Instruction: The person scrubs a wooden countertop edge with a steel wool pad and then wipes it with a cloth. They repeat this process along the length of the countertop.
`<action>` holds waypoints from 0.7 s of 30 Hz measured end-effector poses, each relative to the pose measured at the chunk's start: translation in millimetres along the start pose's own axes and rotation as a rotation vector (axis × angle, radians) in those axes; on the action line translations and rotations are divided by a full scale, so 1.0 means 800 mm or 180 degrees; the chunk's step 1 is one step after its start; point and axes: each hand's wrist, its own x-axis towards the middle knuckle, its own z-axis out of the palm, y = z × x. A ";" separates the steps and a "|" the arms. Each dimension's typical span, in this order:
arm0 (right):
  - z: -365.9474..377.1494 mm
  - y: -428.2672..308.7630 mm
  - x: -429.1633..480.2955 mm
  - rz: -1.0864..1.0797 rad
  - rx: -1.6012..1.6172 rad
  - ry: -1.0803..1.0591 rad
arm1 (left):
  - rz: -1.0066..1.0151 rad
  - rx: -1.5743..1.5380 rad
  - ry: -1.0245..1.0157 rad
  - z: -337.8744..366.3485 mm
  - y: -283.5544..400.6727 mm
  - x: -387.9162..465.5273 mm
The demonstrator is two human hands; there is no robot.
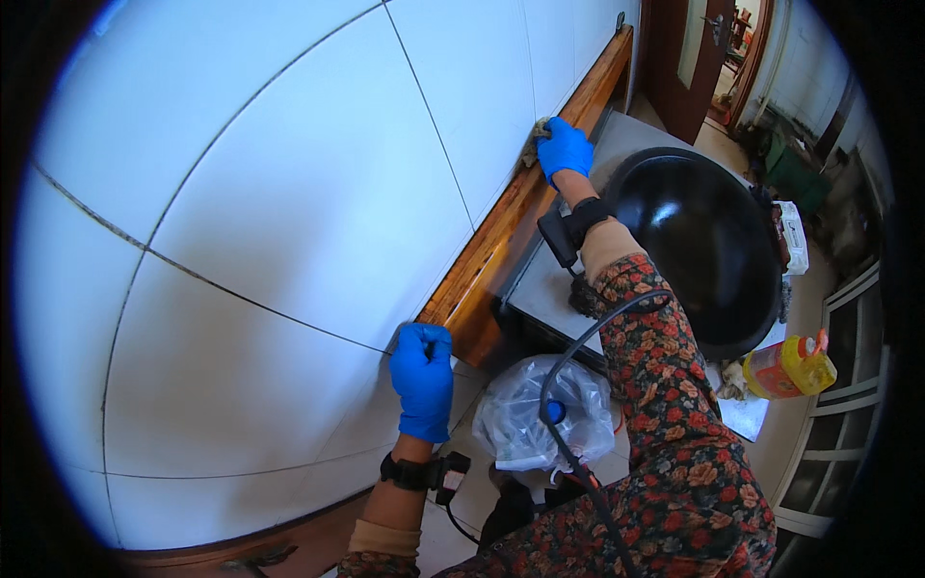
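My right hand (566, 150), in a blue rubber glove, grips a crumpled, dirty-looking cloth (533, 142) against the white tiled wall (303, 173), at the top of a brown wooden board (477, 264). The board runs slantwise along the wall's foot. At its near end my left hand (422, 372), also gloved in blue, is curled near the board's corner; whether its fingers hold anything is hidden. Both wrists carry black strapped devices, and a black cable crosses my right sleeve.
Beside my right arm a large black wok (694, 246) rests on a grey-topped stand (553, 289). Below is a clear plastic bag (545, 412) with a blue cap showing. A yellow jug (790, 367) and a white packet (793, 237) lie right of the wok. A brown door (672, 65) stands beyond.
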 end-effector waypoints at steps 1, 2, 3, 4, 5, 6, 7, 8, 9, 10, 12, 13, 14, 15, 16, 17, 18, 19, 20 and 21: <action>-0.006 -0.005 -0.007 0.0016 0.0157 0.0065 | 0.0030 0.0013 0.0004 0.001 0.000 0.000; -0.009 -0.011 -0.020 -0.0157 0.0186 0.0023 | 0.0011 0.0009 -0.0009 0.001 0.000 0.001; -0.013 -0.016 -0.033 -0.0343 0.0229 0.0133 | 0.0040 -0.0013 -0.0005 0.001 0.000 0.001; -0.016 -0.022 -0.049 -0.0401 0.0233 0.0059 | 0.0016 -0.0046 -0.0015 0.001 0.000 0.001; -0.017 -0.029 -0.067 -0.0579 0.0411 0.0131 | -0.0036 -0.0116 -0.0055 0.001 0.000 0.001; -0.020 -0.034 -0.083 -0.0626 0.0545 0.0024 | -0.0037 -0.0088 -0.0057 0.002 0.001 0.001; -0.021 -0.040 -0.101 -0.0634 0.0684 -0.0122 | -0.0062 -0.0110 -0.0069 0.002 0.001 0.000; -0.023 -0.047 -0.119 -0.0741 0.0575 -0.0196 | -0.0071 -0.0191 -0.0082 0.002 0.001 0.000; -0.025 -0.055 -0.137 -0.0884 0.0521 -0.0225 | -0.0110 -0.0220 -0.0100 0.002 0.000 0.000; -0.028 -0.065 -0.157 -0.1146 0.0489 -0.0102 | -0.0134 -0.0311 -0.0112 0.001 0.000 0.000; -0.036 -0.085 -0.197 -0.1289 0.0459 -0.0106 | -0.0182 -0.0519 -0.0162 -0.002 -0.002 -0.001; -0.041 -0.095 -0.214 -0.1416 0.0538 -0.0055 | -0.0205 -0.0638 -0.0195 -0.004 -0.003 -0.002; -0.045 -0.104 -0.229 -0.1466 0.0531 -0.0139 | -0.0264 -0.0824 -0.0255 -0.006 -0.005 -0.005; -0.048 -0.112 -0.244 -0.1511 0.0516 -0.0230 | -0.0113 -0.0677 -0.0364 -0.008 -0.007 -0.011; -0.051 -0.120 -0.263 -0.1648 0.0523 -0.0147 | -0.0004 -0.0594 -0.0494 -0.011 -0.010 -0.020; -0.053 -0.127 -0.280 -0.1654 0.0555 -0.0376 | 0.0164 -0.0558 -0.0591 -0.014 -0.014 -0.033; -0.056 -0.134 -0.298 -0.1804 0.0696 -0.0234 | 0.0037 -0.0390 -0.0784 -0.015 -0.018 -0.049; -0.060 -0.140 -0.313 -0.1881 0.0665 -0.0426 | -0.0024 -0.0273 -0.0946 -0.016 -0.023 -0.072; -0.064 -0.145 -0.324 -0.2030 0.0820 -0.0446 | -0.0088 -0.0154 -0.1116 -0.016 -0.028 -0.095; -0.069 -0.147 -0.334 -0.2115 0.0826 -0.0718 | -0.0237 -0.0118 -0.1201 -0.021 -0.037 -0.114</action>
